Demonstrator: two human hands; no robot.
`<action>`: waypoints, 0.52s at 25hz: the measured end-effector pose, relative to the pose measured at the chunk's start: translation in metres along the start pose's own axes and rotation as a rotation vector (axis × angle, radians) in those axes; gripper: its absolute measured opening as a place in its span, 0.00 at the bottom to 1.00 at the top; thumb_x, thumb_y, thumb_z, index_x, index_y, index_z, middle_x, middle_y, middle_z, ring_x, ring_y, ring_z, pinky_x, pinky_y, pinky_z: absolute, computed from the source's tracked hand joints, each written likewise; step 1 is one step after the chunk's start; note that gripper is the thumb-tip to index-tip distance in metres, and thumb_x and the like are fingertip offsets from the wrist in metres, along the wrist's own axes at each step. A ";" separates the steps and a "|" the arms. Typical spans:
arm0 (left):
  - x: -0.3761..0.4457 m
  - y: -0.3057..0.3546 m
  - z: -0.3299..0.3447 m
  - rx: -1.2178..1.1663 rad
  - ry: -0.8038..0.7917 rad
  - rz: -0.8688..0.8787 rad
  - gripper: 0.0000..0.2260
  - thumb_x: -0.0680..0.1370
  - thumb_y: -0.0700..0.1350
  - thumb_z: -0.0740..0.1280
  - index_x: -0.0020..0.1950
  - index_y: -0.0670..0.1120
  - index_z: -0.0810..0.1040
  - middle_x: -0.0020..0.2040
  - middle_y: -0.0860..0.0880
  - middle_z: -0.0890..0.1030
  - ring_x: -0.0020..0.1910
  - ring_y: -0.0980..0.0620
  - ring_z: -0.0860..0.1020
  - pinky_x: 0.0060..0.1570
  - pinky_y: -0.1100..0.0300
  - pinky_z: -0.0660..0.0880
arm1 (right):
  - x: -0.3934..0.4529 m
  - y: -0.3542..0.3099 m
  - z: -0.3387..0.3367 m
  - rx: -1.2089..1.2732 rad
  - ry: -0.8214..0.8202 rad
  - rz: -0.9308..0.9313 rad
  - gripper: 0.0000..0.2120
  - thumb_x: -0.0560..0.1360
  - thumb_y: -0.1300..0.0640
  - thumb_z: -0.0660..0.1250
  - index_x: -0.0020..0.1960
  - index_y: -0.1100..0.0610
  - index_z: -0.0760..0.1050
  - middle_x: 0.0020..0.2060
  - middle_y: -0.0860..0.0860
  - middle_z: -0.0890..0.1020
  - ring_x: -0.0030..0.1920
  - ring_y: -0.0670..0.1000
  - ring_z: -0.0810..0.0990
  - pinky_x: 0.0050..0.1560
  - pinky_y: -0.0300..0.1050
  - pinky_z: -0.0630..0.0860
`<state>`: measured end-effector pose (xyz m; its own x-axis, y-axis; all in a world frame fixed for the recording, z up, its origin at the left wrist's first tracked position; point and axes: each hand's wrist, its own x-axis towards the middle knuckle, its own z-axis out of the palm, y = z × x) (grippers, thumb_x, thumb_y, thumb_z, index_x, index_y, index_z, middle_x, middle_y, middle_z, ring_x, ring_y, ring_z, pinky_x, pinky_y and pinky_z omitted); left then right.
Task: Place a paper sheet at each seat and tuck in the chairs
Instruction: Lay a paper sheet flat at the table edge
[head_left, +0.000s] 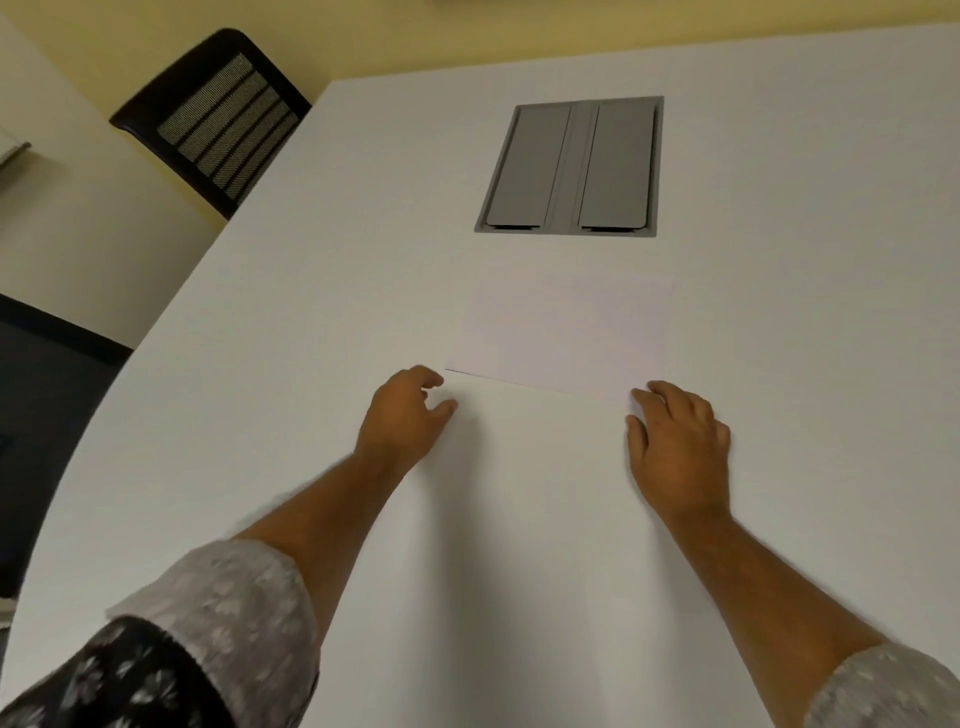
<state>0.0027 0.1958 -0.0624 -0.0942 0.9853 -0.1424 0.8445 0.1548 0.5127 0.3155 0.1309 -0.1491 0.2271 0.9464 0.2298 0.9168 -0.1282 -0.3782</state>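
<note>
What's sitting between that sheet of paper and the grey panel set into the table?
Nothing: the head view shows only bare white table between the paper sheet and the grey panel.

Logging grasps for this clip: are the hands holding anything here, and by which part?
Nothing is gripped. The left hand hovers by the paper sheet's near left corner, fingers loosely curled; the right hand's fingertips rest at its near right corner.

**Clearance on table top**

White table (322, 322): bare surface left and right of the paper sheet (561, 327), and between both forearms. Grey hatch (571, 166), lids closed and flush, lies just beyond the sheet. Chair (218, 124) stands at the far left corner, backrest rising above the table edge.
</note>
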 end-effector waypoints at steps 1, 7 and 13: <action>0.014 0.001 0.006 -0.001 0.005 -0.027 0.18 0.79 0.51 0.74 0.67 0.48 0.80 0.64 0.49 0.82 0.58 0.50 0.80 0.57 0.56 0.76 | 0.001 0.000 0.002 0.000 0.011 -0.001 0.15 0.81 0.55 0.70 0.67 0.55 0.82 0.67 0.54 0.82 0.66 0.61 0.77 0.60 0.61 0.74; 0.061 0.011 0.044 -0.047 0.077 -0.156 0.25 0.81 0.50 0.71 0.78 0.48 0.71 0.72 0.47 0.76 0.73 0.43 0.73 0.72 0.46 0.71 | 0.000 0.004 0.010 -0.026 0.057 -0.007 0.14 0.81 0.55 0.70 0.66 0.53 0.82 0.67 0.51 0.82 0.66 0.59 0.78 0.59 0.59 0.73; 0.068 0.033 0.054 -0.381 0.207 -0.289 0.21 0.79 0.45 0.73 0.72 0.48 0.76 0.58 0.52 0.81 0.58 0.48 0.81 0.63 0.54 0.77 | 0.003 0.005 0.014 -0.030 0.063 -0.006 0.14 0.81 0.54 0.70 0.66 0.53 0.82 0.68 0.51 0.82 0.66 0.59 0.78 0.58 0.60 0.73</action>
<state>0.0530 0.2638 -0.1011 -0.4297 0.8862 -0.1732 0.5206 0.3999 0.7543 0.3166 0.1367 -0.1629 0.2410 0.9267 0.2883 0.9275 -0.1324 -0.3497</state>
